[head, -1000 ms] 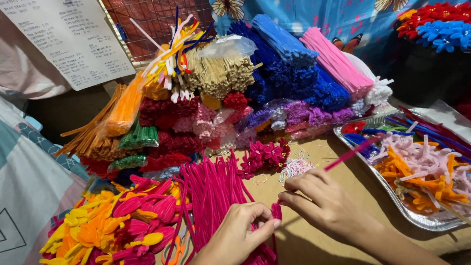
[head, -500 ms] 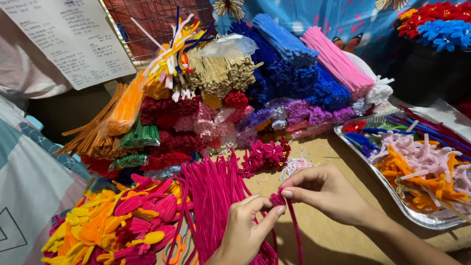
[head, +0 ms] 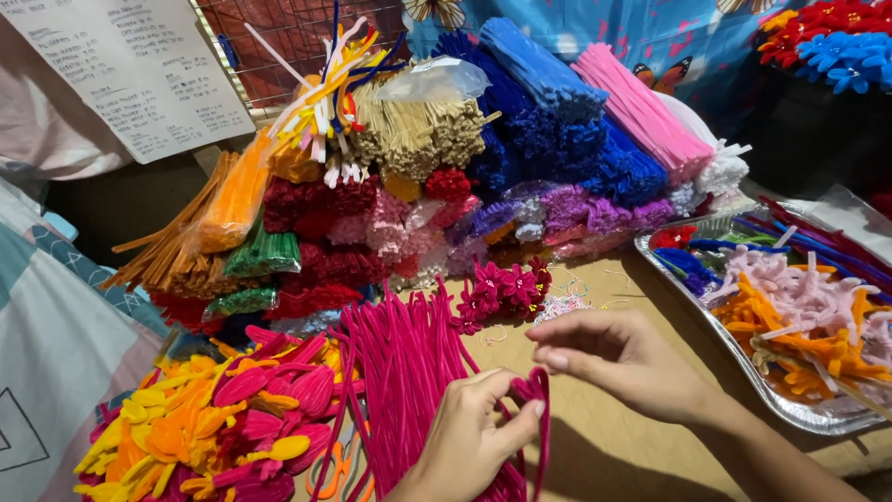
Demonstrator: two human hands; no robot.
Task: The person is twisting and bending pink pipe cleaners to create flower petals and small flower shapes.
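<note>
**2 hands bend a pink pipe cleaner over a heap of craft stems**

Nearest the camera, the left hand [head: 469, 437] pinches a hot-pink pipe cleaner [head: 539, 409] between thumb and curled fingers; the stem is bent into a narrow loop at its top and both ends hang down past the hand. The right hand [head: 623, 358] hovers just above and to the right of that loop, its fingers drawn close together and its thumb tucked under, fingertips near the bend; whether they touch it cannot be told.

Directly under the left hand lies a pile of loose hot-pink stems [head: 404, 372], fanned out on the brown tabletop [head: 613, 446]. To the left of that pile sits a heap of yellow, orange and pink petal shapes [head: 214, 418]. A striped cloth [head: 46, 372] covers the far-left edge.

Just beyond the hands, a cluster of small magenta flowers [head: 502, 288] rests on the table. On the right, a foil tray [head: 743, 372] holds orange, pale pink and blue twisted pieces.

Farther back, bundles of stems are stacked: orange [head: 223, 204], green [head: 260, 256], dark red [head: 316, 204], tan [head: 418, 135], blue [head: 539, 84] and light pink [head: 641, 107]. Behind them, a handwritten sheet of paper [head: 121, 70] leans at the upper left, and red and blue finished flowers [head: 836, 42] sit at the upper right.
</note>
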